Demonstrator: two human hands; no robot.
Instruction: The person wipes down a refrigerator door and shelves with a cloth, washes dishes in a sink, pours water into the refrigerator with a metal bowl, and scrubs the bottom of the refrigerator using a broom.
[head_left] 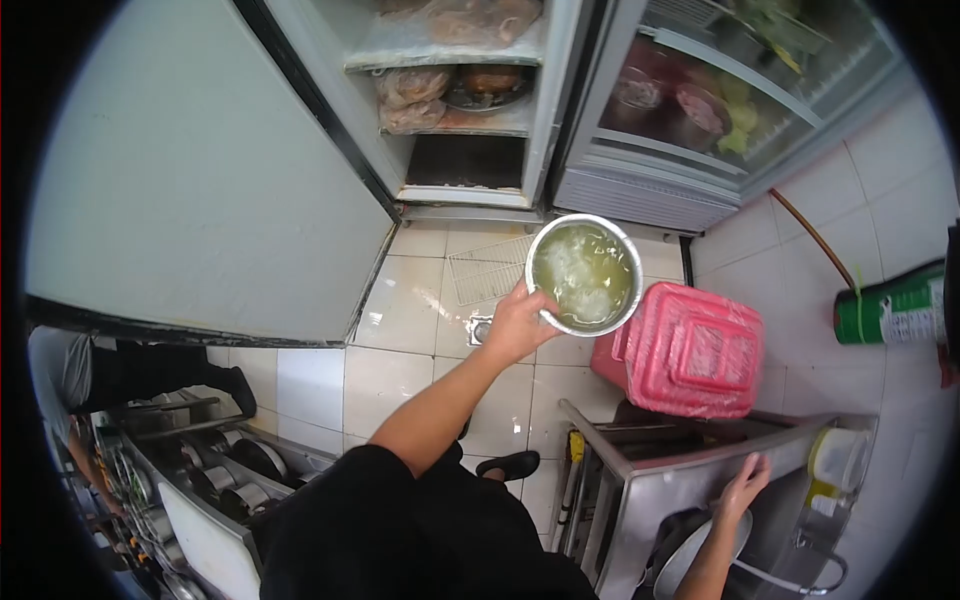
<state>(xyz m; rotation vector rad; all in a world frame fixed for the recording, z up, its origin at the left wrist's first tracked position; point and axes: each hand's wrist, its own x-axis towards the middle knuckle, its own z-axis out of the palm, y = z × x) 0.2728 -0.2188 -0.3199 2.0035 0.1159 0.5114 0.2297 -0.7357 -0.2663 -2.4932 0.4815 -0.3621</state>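
My left hand (520, 325) is closed on the rim of a round metal bowl (585, 318), its thumb over the edge. Cloudy yellow-green liquid (582, 270) with pale lumps or foam fills much of the bowl, which is held above the tiled floor before the open fridge. At lower right, my right hand (740, 490) has its fingers stretched out and holds nothing that I can see. It is over the metal counter (650, 510), beside a round metal pan or lid (690, 560); whether it touches the counter, I cannot tell.
The fridge door (200, 170) stands wide open at left; bagged food (412, 100) lies on its shelves. A glass-door fridge (700, 110) is beside it. A red lidded bin (695, 350) and a wire rack (488, 272) are on the floor. Another person (150, 375) stands at far left.
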